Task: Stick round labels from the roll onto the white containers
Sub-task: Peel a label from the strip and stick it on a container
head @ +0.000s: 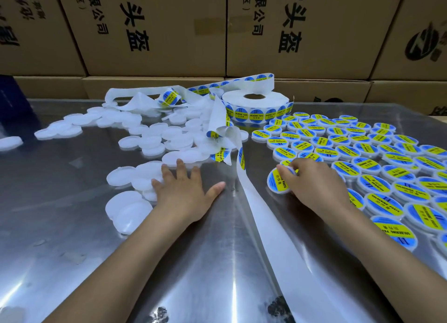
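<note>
Your right hand (312, 179), right of centre in the frame, has its fingers curled round a labelled container (278, 180), holding it tipped up on edge so the blue and yellow face turns toward the left of the frame, with the printed band running roughly up and down. It looks as though you are setting it down at the near-left edge of the labelled containers (377, 153), which lie flat with their faces up and fill the right of the frame; putting it there keeps finished work apart from the rest.

Your left hand (183, 189), at centre, lies flat on the tabletop (72, 262) with fingers straight and spread. The fingertips touch the nearest of the plain white containers (150, 138), probably to draw the next one in.

Between your hands a bare backing strip (266, 226) runs from the lower right up toward the middle. Its long axis points at the label roll (256, 104), which lies flat at upper centre with its core opening upward. Stickers still on the strip hang just above the gap, within easy reach of both hands.

Cardboard boxes (157, 32) stand along the top of the frame.
</note>
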Demonstrator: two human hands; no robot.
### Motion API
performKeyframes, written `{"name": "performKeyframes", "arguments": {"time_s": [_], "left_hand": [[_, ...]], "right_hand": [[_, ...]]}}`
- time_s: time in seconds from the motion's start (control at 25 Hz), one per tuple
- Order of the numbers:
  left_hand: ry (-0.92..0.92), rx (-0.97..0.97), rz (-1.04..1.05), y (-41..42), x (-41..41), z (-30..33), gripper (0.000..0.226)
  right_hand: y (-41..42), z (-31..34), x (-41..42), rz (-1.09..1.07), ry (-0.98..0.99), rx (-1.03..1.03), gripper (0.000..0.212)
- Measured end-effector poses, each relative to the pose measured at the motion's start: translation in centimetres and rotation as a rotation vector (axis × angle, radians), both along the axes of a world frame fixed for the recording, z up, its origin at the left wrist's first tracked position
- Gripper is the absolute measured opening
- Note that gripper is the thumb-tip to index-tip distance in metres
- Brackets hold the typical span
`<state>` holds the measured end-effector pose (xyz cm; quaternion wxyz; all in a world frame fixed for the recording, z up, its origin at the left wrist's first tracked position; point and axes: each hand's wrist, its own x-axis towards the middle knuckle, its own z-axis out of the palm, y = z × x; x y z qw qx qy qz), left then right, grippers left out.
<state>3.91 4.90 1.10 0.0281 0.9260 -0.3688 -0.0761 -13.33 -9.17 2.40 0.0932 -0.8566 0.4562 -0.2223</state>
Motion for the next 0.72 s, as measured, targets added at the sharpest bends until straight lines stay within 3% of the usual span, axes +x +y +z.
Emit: {"name": "performKeyframes", "arguments": {"time_s": [0.16, 0.28, 0.4, 0.56, 0.72], "left_hand": [[-0.094, -0.100, -0.138, -0.3, -0.9, -0.1, 0.070], [-0.107, -0.227, -0.252, -0.2, -1.5, 0.2, 0.051], [-0.098, -0.326, -0.371, -0.3, -2.5, 0.5, 0.036], [-0.091, -0.438, -0.440, -0.5, -3.5, 0.5, 0.023], [-0.043, -0.571, -0.352, -0.5, -3.6, 0.9, 0.023]], "right_hand": [[0.3, 0.1, 0.2, -0.001, 0.045, -0.114, 0.031], [0.9, 0.4, 0.5, 0.172, -0.026, -0.100, 0.020], [1.6, 0.2, 0.8, 0.323, 0.027, -0.036, 0.019], [0.9, 0.1, 0.4, 0.144, 0.128, -0.099, 0.024], [0.0, -0.3, 0.2, 0.046, 0.242, -0.115, 0.034]]}}
